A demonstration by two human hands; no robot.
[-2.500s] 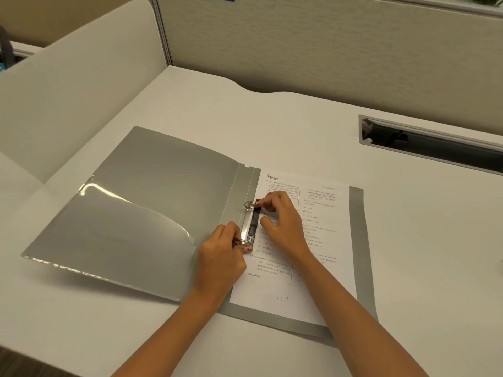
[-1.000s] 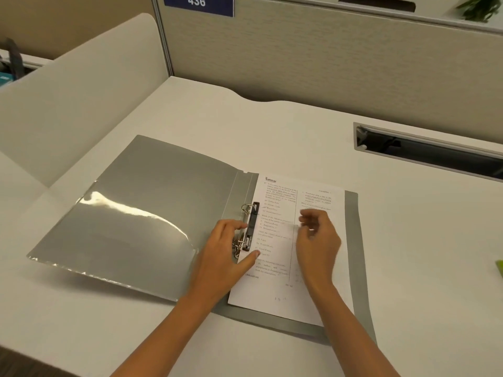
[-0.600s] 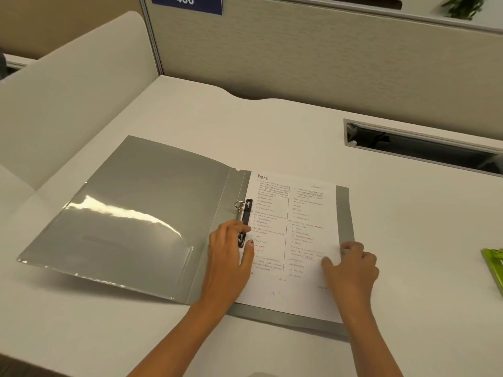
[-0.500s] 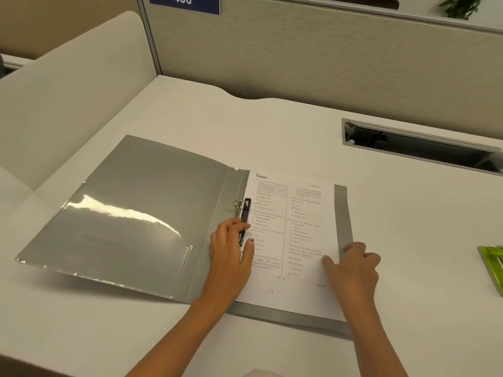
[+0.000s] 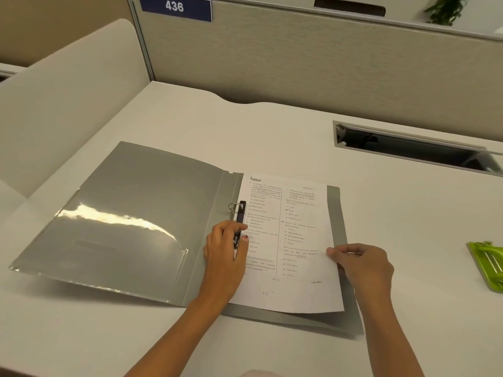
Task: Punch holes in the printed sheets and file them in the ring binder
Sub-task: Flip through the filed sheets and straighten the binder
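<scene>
Plainly, the printed sheet [image 5: 299, 289] already lies in the ring binder [image 5: 136, 213], on its right-hand cover, with its left margin at the rings. The hands are apart. The left hand [image 5: 226, 257] rests over the ring mechanism [image 5: 241, 210], fingers laid across it and thumb pressing the sheet's margin. The right hand [image 5: 364, 265] pinches the sheet's right edge, thumb on top and fingers curled under.

The main risk, as I judge it, is at the holes. If the right hand tugs or lifts that edge while the left pins the margin, the paper could tear at the rings or crease. The upper ring [image 5: 234, 207] looks closed, but the lower one is hidden under the left hand, so I cannot tell whether it is shut. If it is not, the sheet could slip off when the cover is folded over. The sheet's near right corner lifts a little and could fold under a closing cover.

The white bench [image 5: 272, 126] carries the binder and, well apart at the right edge of the view, a green hole punch [image 5: 488, 265]. A cable slot [image 5: 408, 148] is set into the bench further back. Behind it stands a beige partition [image 5: 299, 63] with a blue plate reading 436 [image 5: 175, 8], a curved side divider [image 5: 68, 91] closes the left, and a plant [image 5: 449, 6] shows at the top right.
</scene>
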